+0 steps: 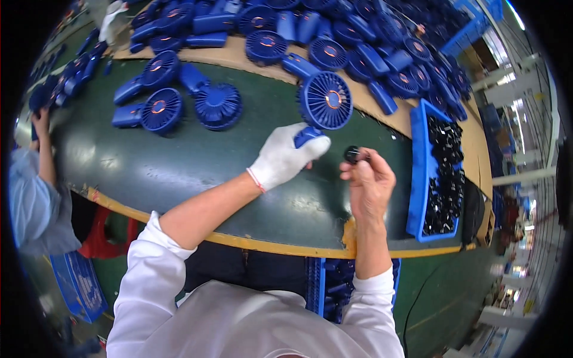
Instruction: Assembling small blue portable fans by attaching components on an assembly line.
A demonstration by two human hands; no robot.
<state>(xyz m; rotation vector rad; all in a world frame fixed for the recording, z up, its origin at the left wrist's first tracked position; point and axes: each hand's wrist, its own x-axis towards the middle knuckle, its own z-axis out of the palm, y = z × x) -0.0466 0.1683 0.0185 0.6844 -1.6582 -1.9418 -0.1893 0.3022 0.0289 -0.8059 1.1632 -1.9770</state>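
My left hand (285, 156), in a white glove, is wrapped round the handle of a blue handheld fan (326, 100). The fan's round, slatted head points away from me, above the hand. Bare and close by on the right, my right hand (371, 176) pinches a small round black part (352, 154) between thumb and fingers. A gap separates the black part from the fan. Many similar black parts (443, 173) fill a blue bin (420, 173) to the right of my right hand.
Several blue fans (160, 111) lie on the green tabletop (239, 197) at left. A large heap of fans (358, 48) covers cardboard along the far side. At far left stands another person (39, 191) with an arm at the table. The yellow table edge (280, 243) runs before me.
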